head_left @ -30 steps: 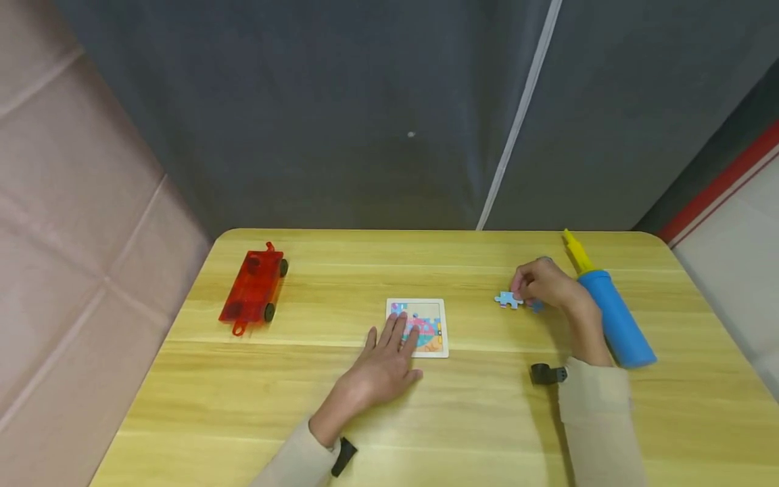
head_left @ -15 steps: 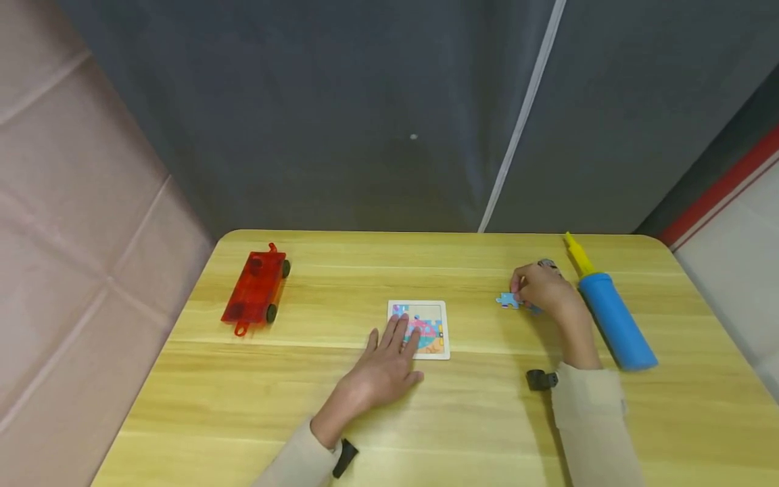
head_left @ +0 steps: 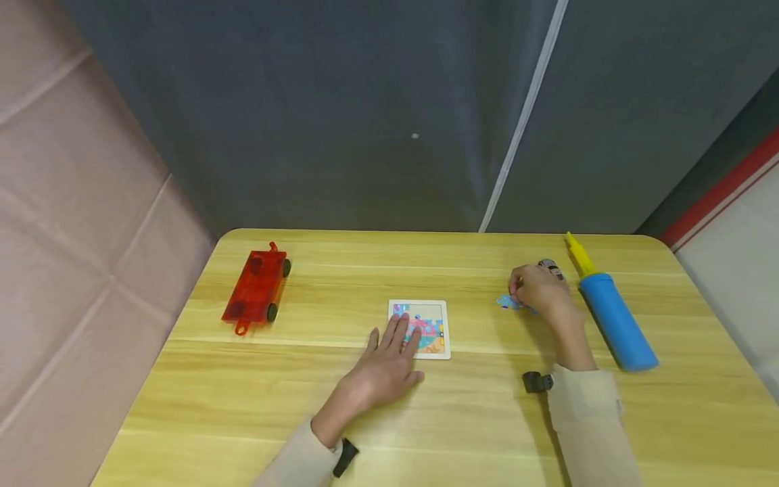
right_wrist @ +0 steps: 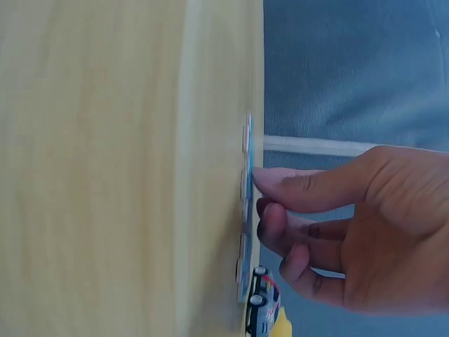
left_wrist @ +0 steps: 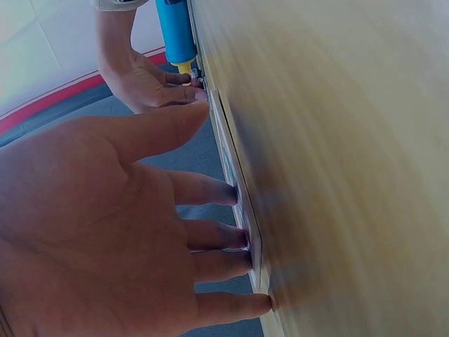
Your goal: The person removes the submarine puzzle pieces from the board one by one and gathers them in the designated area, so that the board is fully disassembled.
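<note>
A small jigsaw puzzle in a white square frame (head_left: 447, 331) lies mid-table, part filled with pink, teal and blue pieces. My left hand (head_left: 383, 372) rests on its lower left part with straight, spread fingers, hiding some of the picture. Over on the right, my right hand (head_left: 541, 291) is down at several loose blue puzzle pieces (head_left: 504, 302), its thumb and bent fingers holding one at the table surface. The right wrist view shows the thumb tip against the flat row of pieces (right_wrist: 245, 186). In the head view the hand partly covers them.
A toy car (head_left: 552, 269) stands just behind my right hand. Further right lies a blue hand pump (head_left: 617, 325) with a yellow nozzle (head_left: 579, 253). At the left is a red see-through toy wagon (head_left: 255, 287) with black wheels. A dark curtain (head_left: 335, 135) hangs behind the table.
My right hand has shifted slightly left and nearer over the loose pieces, uncovering more of the toy car and covering more of the pieces. The left hand keeps its place on the puzzle.
</note>
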Tool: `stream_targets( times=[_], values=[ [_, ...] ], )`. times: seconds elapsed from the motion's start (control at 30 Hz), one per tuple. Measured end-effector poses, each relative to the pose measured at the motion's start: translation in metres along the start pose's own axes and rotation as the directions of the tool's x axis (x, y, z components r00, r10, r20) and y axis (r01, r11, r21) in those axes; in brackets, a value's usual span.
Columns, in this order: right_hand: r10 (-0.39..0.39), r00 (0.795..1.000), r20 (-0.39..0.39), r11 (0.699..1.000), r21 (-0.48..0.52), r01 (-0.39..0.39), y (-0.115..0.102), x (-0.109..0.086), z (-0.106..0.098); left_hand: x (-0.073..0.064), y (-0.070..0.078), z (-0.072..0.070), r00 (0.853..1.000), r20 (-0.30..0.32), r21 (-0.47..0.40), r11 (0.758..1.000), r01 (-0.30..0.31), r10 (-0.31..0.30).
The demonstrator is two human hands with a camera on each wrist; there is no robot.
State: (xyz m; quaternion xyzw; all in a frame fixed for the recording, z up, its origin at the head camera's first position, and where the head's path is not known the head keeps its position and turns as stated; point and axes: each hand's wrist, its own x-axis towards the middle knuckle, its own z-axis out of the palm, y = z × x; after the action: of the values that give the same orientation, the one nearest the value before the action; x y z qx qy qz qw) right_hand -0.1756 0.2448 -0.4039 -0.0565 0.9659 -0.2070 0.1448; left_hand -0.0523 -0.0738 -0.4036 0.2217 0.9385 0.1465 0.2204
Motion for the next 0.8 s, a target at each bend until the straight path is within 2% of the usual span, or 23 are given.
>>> stream_targets(
  times=[0.2,0.33,0.4,0.53,0.63,0.73,0.8],
  values=[
    [-0.04,0.999,-0.024,0.998,0.043,0.041,-0.029,0.002,0.006,0.0,0.0,0.0,1.0,0.006,0.001,1.0,0.001,-0.001],
    [-0.137,0.988,-0.064,0.987,0.073,0.142,-0.061,0.005,0.014,0.001,-0.001,0.0,1.0,0.005,-0.003,1.0,0.002,-0.002],
    [-0.206,0.976,-0.068,0.974,0.08,0.211,-0.077,0.006,0.02,0.001,-0.002,0.0,1.0,0.007,-0.011,1.0,0.0,0.0],
    [-0.319,0.948,-0.015,0.942,0.106,0.318,-0.109,0.008,0.034,0.001,-0.002,0.0,1.0,0.007,-0.024,1.0,-0.015,0.015],
    [-0.364,0.931,0.033,0.925,0.129,0.357,-0.13,0.01,0.044,0.001,-0.002,0.002,1.0,-0.002,-0.02,1.0,-0.021,0.021],
    [-0.371,0.927,0.05,0.921,0.144,0.361,-0.142,0.013,0.051,0.0,0.0,0.001,1.0,-0.012,0.003,1.0,-0.008,0.008],
    [-0.357,0.932,0.059,0.926,0.154,0.345,-0.146,0.015,0.054,0.0,0.001,0.0,1.0,-0.013,0.02,1.0,0.016,-0.016]
  ],
)
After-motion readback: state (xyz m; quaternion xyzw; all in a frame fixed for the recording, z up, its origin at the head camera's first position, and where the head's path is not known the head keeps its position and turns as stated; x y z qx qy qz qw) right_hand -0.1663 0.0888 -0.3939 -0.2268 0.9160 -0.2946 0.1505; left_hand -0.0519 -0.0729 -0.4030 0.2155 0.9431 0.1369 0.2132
